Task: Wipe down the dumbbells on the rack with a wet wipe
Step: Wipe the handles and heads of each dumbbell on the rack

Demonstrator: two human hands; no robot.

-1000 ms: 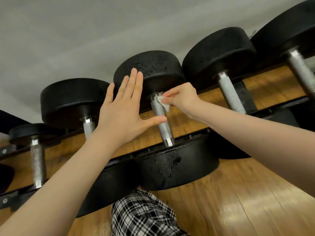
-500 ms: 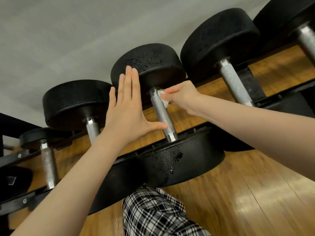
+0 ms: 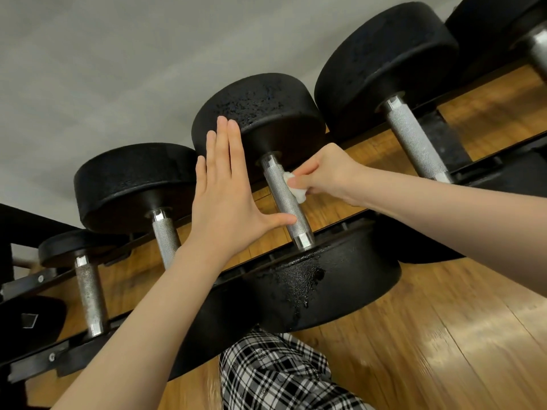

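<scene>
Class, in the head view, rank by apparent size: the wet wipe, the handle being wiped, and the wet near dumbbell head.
1. Near dumbbell head, though nearness to the camera enlarges it.
2. Handle.
3. Wet wipe, mostly hidden in the right hand.

Black weights, silver handles

The dumbbells (image 3: 268,113) were black, their handles (image 3: 284,199) knurled silver; the wipe (image 3: 296,189) white, floor (image 3: 444,335) amber wood, trousers (image 3: 275,377) black-and-white plaid.

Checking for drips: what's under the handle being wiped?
Below the handle wood floor shows between the black rack rails. The right hand pressing the wet wipe and the left hand cover the rest, so drips there cannot be seen.
</scene>
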